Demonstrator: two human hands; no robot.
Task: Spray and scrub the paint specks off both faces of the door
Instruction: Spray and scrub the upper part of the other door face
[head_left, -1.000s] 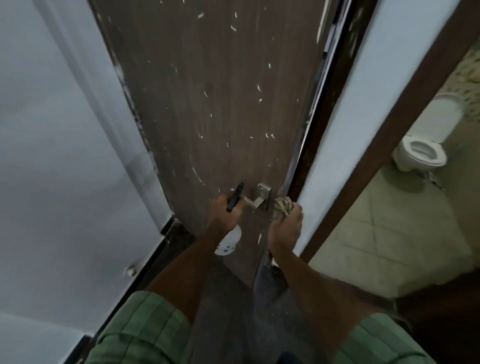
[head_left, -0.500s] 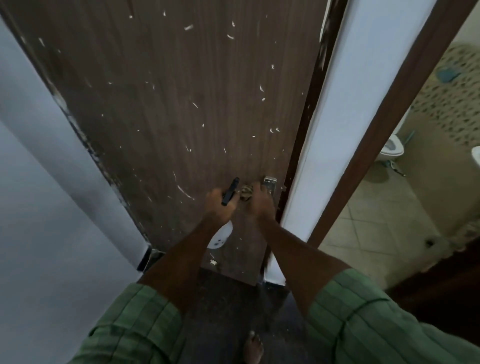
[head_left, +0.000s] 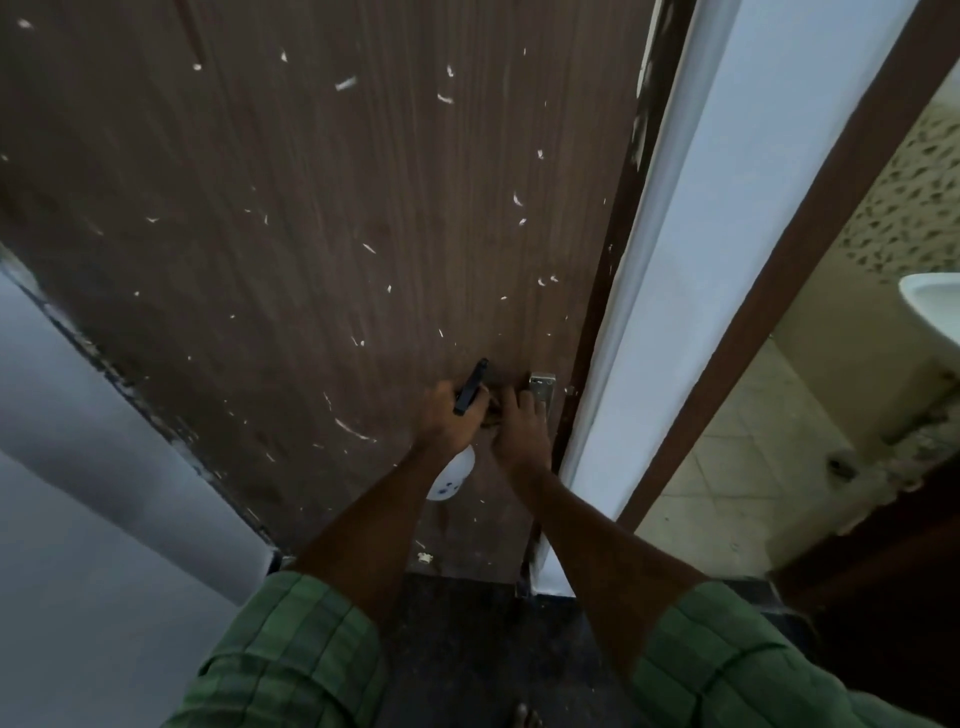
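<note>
head view, looking down a brown door (head_left: 322, 218) whose near face is dotted with white paint specks (head_left: 345, 83) from top to bottom. both hands meet low on the right side of the door, by the metal handle plate (head_left: 542, 387). the left hand (head_left: 448, 418) grips a spray bottle (head_left: 451, 475), black trigger head poking up above the knuckles, white body hanging below the wrist, close against the door. the right hand (head_left: 519, 428) is curled at the handle just right of it; it covers whatever it holds, so a cloth can't be made out here.

this looks like setting the door in position rather than scrubbing. no wet patch shows on this face and the specks look untouched. next up, as i read it: free the right hand from the handle, lift the nozzle toward the specks up the panel, spray, then scrub. the specks start just above and left of the hands and run well up the panel. to the right, past the white wall edge (head_left: 670, 270), a tiled room (head_left: 737, 467) stands open.
</note>
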